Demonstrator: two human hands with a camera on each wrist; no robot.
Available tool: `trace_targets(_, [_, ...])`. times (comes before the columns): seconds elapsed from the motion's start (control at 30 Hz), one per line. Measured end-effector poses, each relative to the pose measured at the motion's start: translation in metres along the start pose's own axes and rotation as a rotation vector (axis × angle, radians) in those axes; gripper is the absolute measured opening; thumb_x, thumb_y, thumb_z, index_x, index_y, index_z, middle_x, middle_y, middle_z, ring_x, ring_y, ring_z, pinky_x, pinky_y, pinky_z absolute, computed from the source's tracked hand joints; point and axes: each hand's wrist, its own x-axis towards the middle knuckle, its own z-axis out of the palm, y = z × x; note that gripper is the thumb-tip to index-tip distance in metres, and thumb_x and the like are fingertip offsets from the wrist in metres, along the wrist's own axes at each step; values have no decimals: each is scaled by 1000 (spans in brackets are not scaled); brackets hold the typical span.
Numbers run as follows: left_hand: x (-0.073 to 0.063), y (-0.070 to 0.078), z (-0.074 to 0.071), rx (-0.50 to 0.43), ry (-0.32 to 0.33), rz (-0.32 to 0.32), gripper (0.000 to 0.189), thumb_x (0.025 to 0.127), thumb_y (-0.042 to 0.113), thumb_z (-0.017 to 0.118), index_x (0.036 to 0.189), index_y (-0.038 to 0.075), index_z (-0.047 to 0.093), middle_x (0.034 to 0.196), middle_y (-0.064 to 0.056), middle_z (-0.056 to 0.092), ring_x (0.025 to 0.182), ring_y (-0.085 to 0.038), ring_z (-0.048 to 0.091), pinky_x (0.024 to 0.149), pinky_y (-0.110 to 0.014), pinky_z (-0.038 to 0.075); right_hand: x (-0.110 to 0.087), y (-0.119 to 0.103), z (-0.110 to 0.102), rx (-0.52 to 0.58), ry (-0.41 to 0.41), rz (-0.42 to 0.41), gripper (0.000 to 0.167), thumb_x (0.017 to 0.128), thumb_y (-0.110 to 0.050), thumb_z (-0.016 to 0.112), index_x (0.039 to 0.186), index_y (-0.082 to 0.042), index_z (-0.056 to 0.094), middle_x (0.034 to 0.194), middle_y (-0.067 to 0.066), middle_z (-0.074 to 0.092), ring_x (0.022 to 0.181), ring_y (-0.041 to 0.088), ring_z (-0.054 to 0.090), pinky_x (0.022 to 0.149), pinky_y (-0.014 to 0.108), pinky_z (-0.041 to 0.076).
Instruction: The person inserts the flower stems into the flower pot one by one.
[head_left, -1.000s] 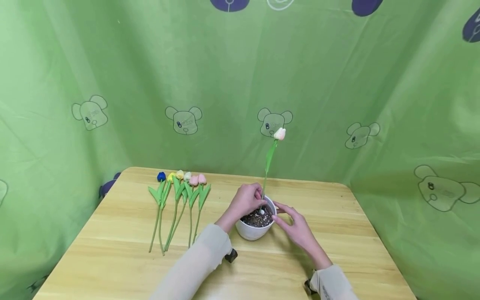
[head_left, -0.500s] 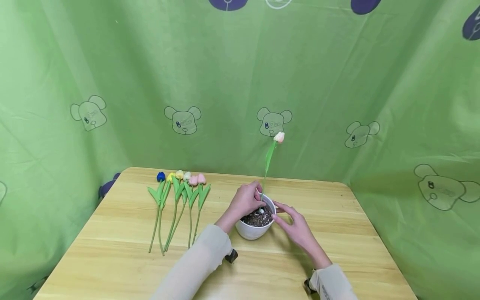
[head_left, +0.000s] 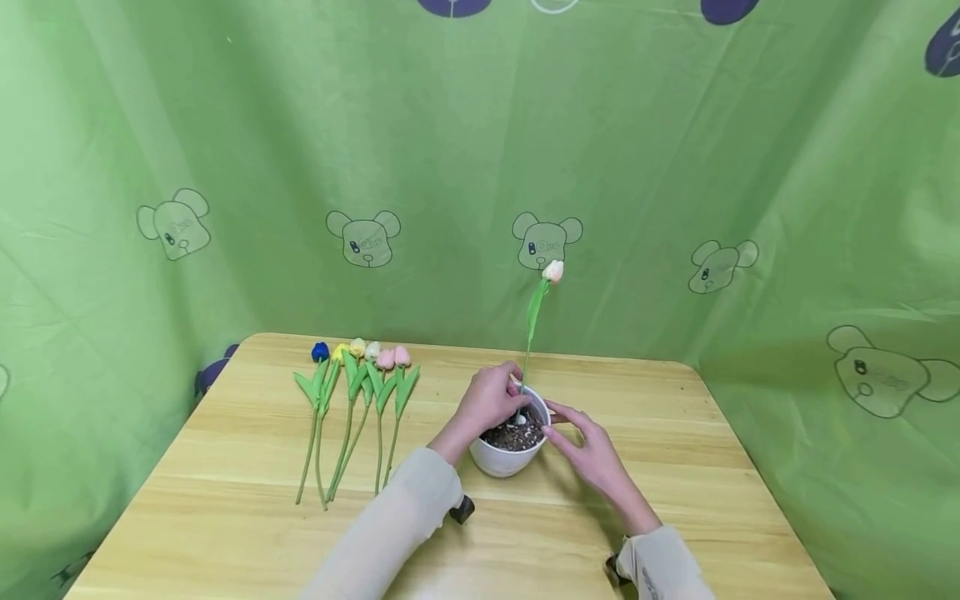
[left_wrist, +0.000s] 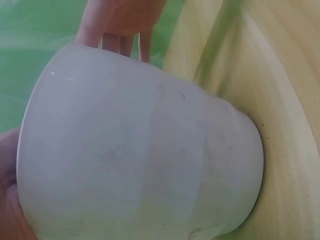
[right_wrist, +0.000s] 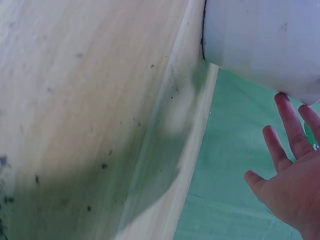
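Observation:
A pale pink-white tulip [head_left: 553, 271] stands tilted slightly right in a white flowerpot [head_left: 501, 461] of dark soil [head_left: 510, 437]. Low on its green stem, just over the soil, my left hand [head_left: 487, 403] pinches it between thumb and fingers. The stem's lower end is hidden by the fingers and the soil. On the pot's right side, my right hand [head_left: 592, 452] touches the outer wall near the rim, thumb towards me and fingers farther back. Those fingers look extended in the right wrist view, tips against the pot [right_wrist: 265, 45]. The left wrist view is mostly filled by the pot's wall.
Left of the pot, several tulips lie side by side on the wooden table [head_left: 225, 517]: a blue tulip [head_left: 320, 352], yellow and white ones, and pink tulips [head_left: 402, 357]. Green curtain [head_left: 450, 150] with mouse-head prints hangs behind the table and along both sides.
The bloom of the potted tulip dips slightly, then shifts a little left. Both hands keep nearly the same places at the stem and the pot. The view itself drifts slightly.

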Motion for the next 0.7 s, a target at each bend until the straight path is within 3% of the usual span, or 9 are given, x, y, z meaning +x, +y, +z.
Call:
trace_targets(0.37, [-3, 3, -5, -75, 99, -27, 38, 90, 23, 82, 120, 5, 69, 87, -3, 76, 71, -8, 68, 67, -18, 58, 0, 0, 2, 8, 4, 4, 48, 98, -24, 71, 143, -13, 60, 121, 14, 74, 125, 41, 61, 116, 74, 33])
trace_targets(0.7, [-10, 5, -36, -235, 51, 10, 42, 90, 21, 82, 126, 6, 67, 97, -6, 77, 79, -12, 71, 72, -21, 61, -1, 1, 3, 5, 4, 30, 48, 98, -26, 72, 143, -12, 60, 123, 14, 73, 128, 42, 60, 117, 74, 32])
